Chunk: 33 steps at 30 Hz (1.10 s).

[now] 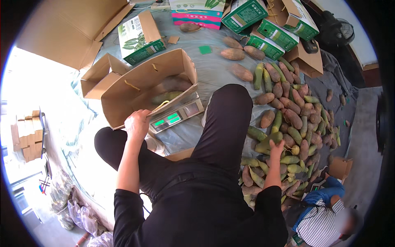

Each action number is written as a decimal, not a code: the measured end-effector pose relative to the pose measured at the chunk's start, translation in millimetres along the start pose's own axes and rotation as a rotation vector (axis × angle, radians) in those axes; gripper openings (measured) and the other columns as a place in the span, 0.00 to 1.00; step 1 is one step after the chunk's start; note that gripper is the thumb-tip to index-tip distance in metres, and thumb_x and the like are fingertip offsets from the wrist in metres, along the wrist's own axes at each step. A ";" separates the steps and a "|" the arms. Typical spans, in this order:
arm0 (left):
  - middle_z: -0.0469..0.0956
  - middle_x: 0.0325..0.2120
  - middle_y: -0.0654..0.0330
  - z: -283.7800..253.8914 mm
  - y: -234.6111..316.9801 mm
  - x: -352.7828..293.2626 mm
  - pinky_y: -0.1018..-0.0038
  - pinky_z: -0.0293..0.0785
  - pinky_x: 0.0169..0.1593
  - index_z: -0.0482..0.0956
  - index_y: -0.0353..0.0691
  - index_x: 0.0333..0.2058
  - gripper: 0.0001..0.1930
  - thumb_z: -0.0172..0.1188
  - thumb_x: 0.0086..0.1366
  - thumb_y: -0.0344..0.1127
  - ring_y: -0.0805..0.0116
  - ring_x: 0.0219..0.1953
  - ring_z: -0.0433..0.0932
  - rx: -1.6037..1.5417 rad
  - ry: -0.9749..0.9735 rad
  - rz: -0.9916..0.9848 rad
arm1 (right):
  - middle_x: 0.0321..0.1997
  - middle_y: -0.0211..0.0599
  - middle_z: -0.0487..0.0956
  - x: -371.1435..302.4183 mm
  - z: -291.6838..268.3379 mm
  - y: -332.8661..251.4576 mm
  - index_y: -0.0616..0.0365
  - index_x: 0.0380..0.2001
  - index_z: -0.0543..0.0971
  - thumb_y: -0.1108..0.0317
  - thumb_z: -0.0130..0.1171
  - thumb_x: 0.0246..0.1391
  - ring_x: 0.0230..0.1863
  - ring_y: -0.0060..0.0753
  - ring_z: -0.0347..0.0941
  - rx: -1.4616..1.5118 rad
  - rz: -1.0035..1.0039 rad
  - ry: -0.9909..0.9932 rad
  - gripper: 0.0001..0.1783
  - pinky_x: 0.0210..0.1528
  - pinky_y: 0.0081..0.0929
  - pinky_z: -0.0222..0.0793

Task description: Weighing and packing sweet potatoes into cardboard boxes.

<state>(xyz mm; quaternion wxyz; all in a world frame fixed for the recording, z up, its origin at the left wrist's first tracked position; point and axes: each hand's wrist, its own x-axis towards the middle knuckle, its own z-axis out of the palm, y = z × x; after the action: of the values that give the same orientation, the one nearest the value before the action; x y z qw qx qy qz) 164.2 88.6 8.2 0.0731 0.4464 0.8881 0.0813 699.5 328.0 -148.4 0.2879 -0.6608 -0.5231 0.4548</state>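
Observation:
My left hand (138, 122) grips the near rim of an open brown cardboard box (115, 108) with yellow cord handles. The box stands on a digital scale (169, 120) with lit green displays. Inside it lie a few radishes (166, 97), partly in shadow. Off to my right, my right hand (276, 149) is closed round the end of a thick green radish (266, 143) on a large pile of green and reddish-brown radishes (293, 119). My fingers partly hide its near end.
Green-and-white printed cartons (242, 15) stand at the back, another printed carton (138, 39) behind the box. A smaller open carton (103, 76) is to its left. A black fan (336, 31) is far right. A person in a striped shirt (319, 224) sits at lower right.

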 end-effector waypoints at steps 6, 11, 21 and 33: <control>0.78 0.28 0.61 1.0 2.6 0.3 0.66 0.74 0.39 0.80 0.46 0.32 0.08 0.58 0.51 0.29 0.61 0.36 0.77 -0.009 0.015 0.004 | 0.54 0.39 0.68 16.7 55.9 -218.2 0.64 0.55 0.61 0.77 0.58 0.51 0.57 0.32 0.64 0.257 -0.457 -0.141 0.28 0.60 0.30 0.57; 0.78 0.29 0.59 4.4 -5.3 -4.9 0.64 0.73 0.38 0.81 0.45 0.33 0.08 0.59 0.51 0.31 0.58 0.36 0.77 -0.011 0.016 0.015 | 0.54 0.40 0.69 -14.2 118.2 -373.6 0.64 0.56 0.62 0.80 0.58 0.49 0.56 0.32 0.65 0.400 -0.829 -0.419 0.30 0.60 0.32 0.59; 0.77 0.26 0.61 4.8 -3.7 -5.9 0.64 0.74 0.36 0.79 0.46 0.31 0.09 0.53 0.51 0.28 0.61 0.34 0.77 0.032 0.057 0.102 | 0.37 0.43 0.78 -131.4 305.3 -447.5 0.57 0.41 0.72 0.61 0.69 0.37 0.43 0.47 0.75 -0.192 -1.293 -0.674 0.27 0.45 0.37 0.69; 0.78 0.29 0.57 6.7 -12.8 -3.3 0.60 0.72 0.34 0.80 0.44 0.33 0.08 0.57 0.54 0.33 0.53 0.33 0.77 -0.019 0.056 0.050 | 0.45 0.41 0.77 -152.8 340.7 -392.2 0.50 0.50 0.72 0.53 0.62 0.46 0.48 0.44 0.73 -0.373 -1.120 -0.830 0.28 0.51 0.48 0.60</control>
<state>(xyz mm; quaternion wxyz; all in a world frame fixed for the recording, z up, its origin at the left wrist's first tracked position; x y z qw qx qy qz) 157.6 78.9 -0.8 0.0505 0.4651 0.8777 0.1040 217.8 262.3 90.0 0.1378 -0.1045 -0.9185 0.3556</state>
